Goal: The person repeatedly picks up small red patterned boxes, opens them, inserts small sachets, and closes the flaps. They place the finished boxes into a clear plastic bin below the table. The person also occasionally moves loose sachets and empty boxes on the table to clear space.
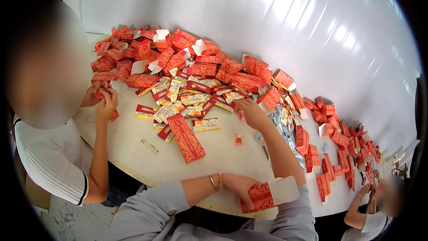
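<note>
My left hand (240, 188), with bracelets at the wrist, grips a red patterned carton (260, 197) near the table's front edge; its white end flap (284, 190) stands open to the right. Farther out, my right hand (250, 111) reaches down at the right end of a heap of red, white and yellow snack packets (194, 99). Its fingers are bent together over something small and reddish, mostly hidden. Nearer me lies a small clear sachet with red contents (239, 139). Left of it, a closed red carton (186, 138) lies flat against the packets.
Red cartons (147, 53), many with white flaps open, are heaped along the wall. More cartons (341, 140) spread down the right side, beside a pile of bluish sachets (287, 127). Co-workers' hands (106, 100) are busy at the left and far right of the white table (129, 147).
</note>
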Motion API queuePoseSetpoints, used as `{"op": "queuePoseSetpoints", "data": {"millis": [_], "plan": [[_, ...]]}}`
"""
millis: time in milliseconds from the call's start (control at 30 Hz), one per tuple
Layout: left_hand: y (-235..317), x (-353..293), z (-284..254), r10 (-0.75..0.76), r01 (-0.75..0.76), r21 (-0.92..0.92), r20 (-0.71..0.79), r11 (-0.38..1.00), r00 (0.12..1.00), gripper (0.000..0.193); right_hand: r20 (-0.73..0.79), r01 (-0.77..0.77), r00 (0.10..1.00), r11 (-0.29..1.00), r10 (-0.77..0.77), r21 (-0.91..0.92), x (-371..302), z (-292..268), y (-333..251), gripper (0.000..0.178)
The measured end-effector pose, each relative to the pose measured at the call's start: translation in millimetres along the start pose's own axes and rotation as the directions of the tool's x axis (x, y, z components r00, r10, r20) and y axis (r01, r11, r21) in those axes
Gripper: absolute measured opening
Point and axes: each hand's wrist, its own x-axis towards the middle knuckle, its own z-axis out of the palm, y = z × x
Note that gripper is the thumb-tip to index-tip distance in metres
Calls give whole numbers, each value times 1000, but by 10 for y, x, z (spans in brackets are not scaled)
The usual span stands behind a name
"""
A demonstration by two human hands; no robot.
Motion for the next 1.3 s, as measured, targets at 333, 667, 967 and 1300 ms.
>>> {"op": "queuePoseSetpoints", "data": {"millis": [333,667,967,1300], "plan": [[-245,41,-140,184,-130,-212,259,969,948,90,-102,-26,995,912,-17,-409,949,409,392,39],[-107,29,-101,195,-100,-286,326,953,925,82,-298,-285,887,926,353,246,970,668,64,31],[-141,50,-108,186,-119,-218,319,969,930,78,183,-496,868,824,462,273,710,578,188,57],[-151,44,-125,166,-114,-196,277,974,946,80,184,-510,860,788,476,345,840,597,-246,53]]}}
